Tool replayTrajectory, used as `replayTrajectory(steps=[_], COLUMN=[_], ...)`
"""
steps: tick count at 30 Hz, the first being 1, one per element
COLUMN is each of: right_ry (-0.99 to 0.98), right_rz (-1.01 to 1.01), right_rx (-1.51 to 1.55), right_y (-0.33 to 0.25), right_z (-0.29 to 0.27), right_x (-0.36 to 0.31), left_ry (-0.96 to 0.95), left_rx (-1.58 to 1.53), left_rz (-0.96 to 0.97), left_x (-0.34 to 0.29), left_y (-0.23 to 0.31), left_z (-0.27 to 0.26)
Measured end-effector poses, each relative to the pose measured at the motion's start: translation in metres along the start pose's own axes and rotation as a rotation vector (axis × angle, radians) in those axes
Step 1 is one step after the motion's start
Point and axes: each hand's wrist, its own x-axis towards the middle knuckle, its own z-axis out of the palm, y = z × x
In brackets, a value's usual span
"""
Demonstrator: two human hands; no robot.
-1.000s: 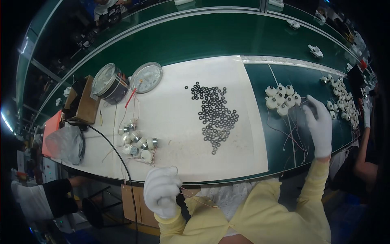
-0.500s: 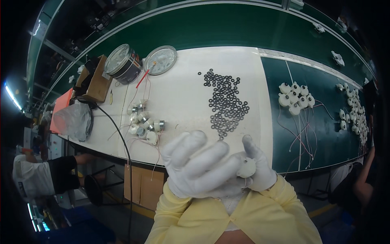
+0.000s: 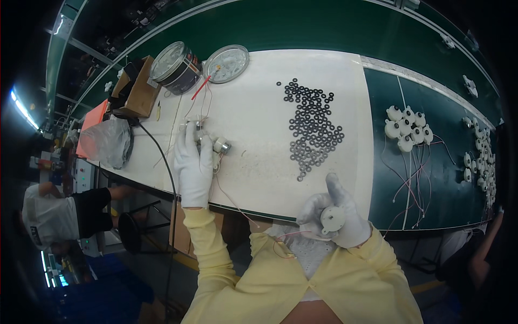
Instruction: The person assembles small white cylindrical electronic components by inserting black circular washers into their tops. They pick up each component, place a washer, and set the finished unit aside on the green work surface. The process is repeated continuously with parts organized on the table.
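My left hand [image 3: 194,167], in a white glove, reaches over a small cluster of motors on the left of the white table. Its fingers stretch forward with the thumb apart, and they hide most of the pile. Beside the thumb lies a white-and-silver motor [image 3: 222,145]. My right hand [image 3: 350,218], also gloved, is near the table's front edge, in front of my chest. Its fingers curl round a white round geared motor [image 3: 333,218] with the flat face up and the thumb raised. Thin wires trail from that motor to the left.
Many black rings [image 3: 313,121] lie loose mid-table. White motors with wires [image 3: 406,128] sit on the green surface at right, more [image 3: 483,162] farther right. A tin [image 3: 176,67], round lid [image 3: 227,63], cardboard box [image 3: 141,89] and plastic bag [image 3: 107,144] stand back left. A person [image 3: 59,216] is at far left.
My left hand has left my right hand and moved left to the motor cluster. The right hand still holds the white motor, its face now in plain view. The view has shifted slightly.
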Motion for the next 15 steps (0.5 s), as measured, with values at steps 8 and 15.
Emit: replayTrajectory(steps=[8, 15], right_ry=[0.134, -0.284], right_rz=[-0.448, -0.721], right_rx=[-0.412, -0.057], right_y=[0.003, -0.007], right_z=[-0.002, -0.038], right_x=[-0.023, -0.043], left_ry=[0.247, 0.068], left_rx=[0.299, 0.264], left_rz=[0.196, 0.341], left_x=[0.001, 0.007], left_y=[0.036, 0.067], left_z=[-0.011, -0.015])
